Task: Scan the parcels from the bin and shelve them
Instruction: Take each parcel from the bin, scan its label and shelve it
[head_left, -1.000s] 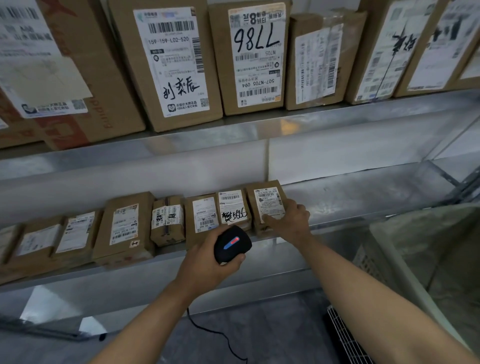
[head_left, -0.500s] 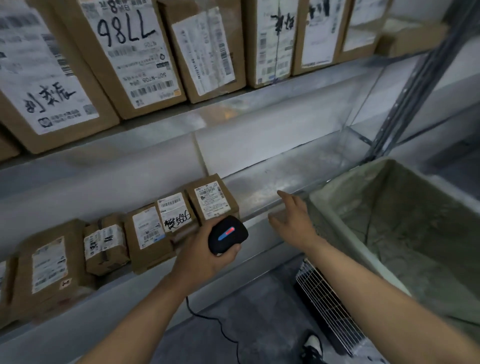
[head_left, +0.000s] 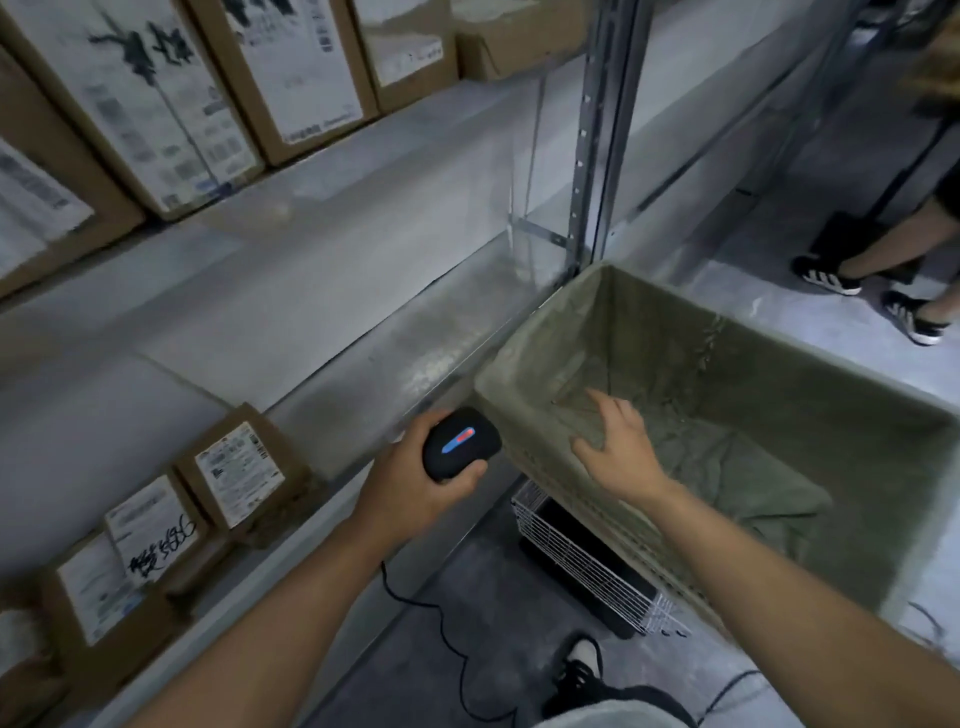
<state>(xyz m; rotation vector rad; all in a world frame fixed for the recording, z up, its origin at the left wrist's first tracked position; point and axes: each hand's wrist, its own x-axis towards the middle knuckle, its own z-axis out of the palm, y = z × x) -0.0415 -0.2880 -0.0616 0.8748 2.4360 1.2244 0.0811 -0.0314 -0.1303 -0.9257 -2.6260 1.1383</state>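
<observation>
My left hand (head_left: 410, 488) grips a black handheld scanner (head_left: 460, 442) with a lit red and blue strip, held in front of the lower shelf edge; its cable hangs to the floor. My right hand (head_left: 615, 449) hovers with fingers spread and empty over the near left corner of the bin (head_left: 545, 322), a large tub lined with grey-green cloth. No parcel shows inside the bin. Small brown labelled parcels (head_left: 244, 470) lie in a row at the left of the lower metal shelf (head_left: 415, 332).
Bigger cardboard boxes (head_left: 156, 104) stand on the upper shelf. A steel upright (head_left: 597, 140) rises behind the bin. A white wire basket (head_left: 587, 566) sits on the floor under the bin's edge. Another person's legs and shoes (head_left: 872, 280) stand at far right. My shoe (head_left: 582, 670) is below.
My view has swung right, from the shelved parcels to the bin. My right hand left the last parcel on the shelf and moved right, over the bin. The scanner stays in my left hand.
</observation>
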